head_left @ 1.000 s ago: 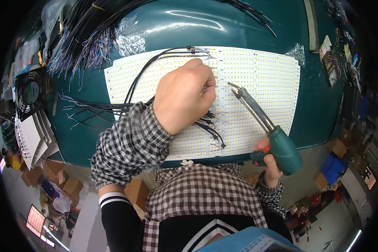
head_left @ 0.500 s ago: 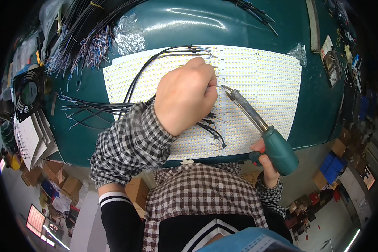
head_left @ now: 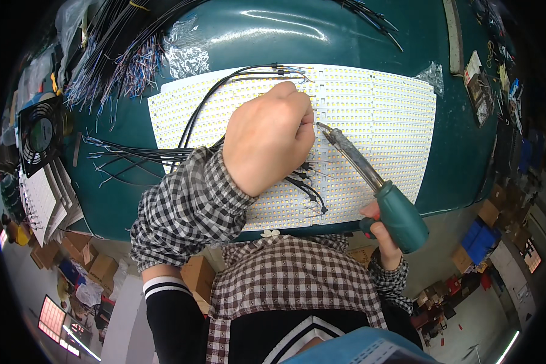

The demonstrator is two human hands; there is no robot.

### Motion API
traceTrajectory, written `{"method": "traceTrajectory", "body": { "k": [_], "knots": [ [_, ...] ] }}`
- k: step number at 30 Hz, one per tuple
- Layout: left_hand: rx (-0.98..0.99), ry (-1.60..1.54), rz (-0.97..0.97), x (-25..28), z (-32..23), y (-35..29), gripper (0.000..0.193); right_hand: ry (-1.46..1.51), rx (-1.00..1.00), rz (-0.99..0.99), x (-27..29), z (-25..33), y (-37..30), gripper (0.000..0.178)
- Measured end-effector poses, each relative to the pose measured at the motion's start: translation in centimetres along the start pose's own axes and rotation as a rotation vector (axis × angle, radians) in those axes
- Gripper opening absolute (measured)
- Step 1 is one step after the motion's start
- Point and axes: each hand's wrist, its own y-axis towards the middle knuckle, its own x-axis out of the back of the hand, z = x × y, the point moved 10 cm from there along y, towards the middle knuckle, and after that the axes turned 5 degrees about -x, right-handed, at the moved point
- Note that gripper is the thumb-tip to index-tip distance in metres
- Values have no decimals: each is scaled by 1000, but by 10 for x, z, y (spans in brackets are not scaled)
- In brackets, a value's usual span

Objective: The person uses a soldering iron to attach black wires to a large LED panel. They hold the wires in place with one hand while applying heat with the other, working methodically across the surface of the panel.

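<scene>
A large white LED board (head_left: 400, 121), covered in rows of small yellowish chips, lies on the green table. My left hand (head_left: 272, 136) is closed in a pinch above its middle, palm down. A thin wire end seems to show beside the thumb; the fingertips themselves are hidden. My right hand (head_left: 382, 233) grips a soldering iron (head_left: 400, 215) with a green handle and a long metal barrel. Its tip touches or nearly touches the board right beside my left fingers. Several black cables (head_left: 145, 155) pass under my left wrist, and black cable ends (head_left: 306, 191) with thin wires lie below that hand.
Bundled cables with stripped coloured ends (head_left: 118, 79) lie at the far left, near crumpled clear plastic (head_left: 188, 51). A black fan (head_left: 40, 134) and stacked white sheets (head_left: 50, 197) stand at the left edge. A metal strip (head_left: 453, 36) lies far right.
The soldering iron's tip has shifted slightly left, closer to my left fingers, and its handle moved a little left with my right hand. My left hand has barely moved.
</scene>
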Motion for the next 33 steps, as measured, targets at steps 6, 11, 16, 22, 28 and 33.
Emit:
{"method": "traceTrajectory", "body": {
  "k": [6,11,16,22,28,33],
  "knots": [
    [1,4,-1,0,0,1,7,-54,40,35,0,0,-1,44],
    [3,12,1,-1,0,1,7,147,-34,-18,4,-7,-3,55],
    [1,6,-1,-1,0,1,6,230,-41,-23,2,-5,-1,49],
    [-142,168,-110,28,-35,-10,17,184,-45,-11,6,1,0,63],
    [-77,160,102,33,-39,-51,16,244,-10,-106,13,3,-3,69],
    [70,188,76,17,-41,-66,18,269,16,-78,11,3,0,68]
  ]
}}
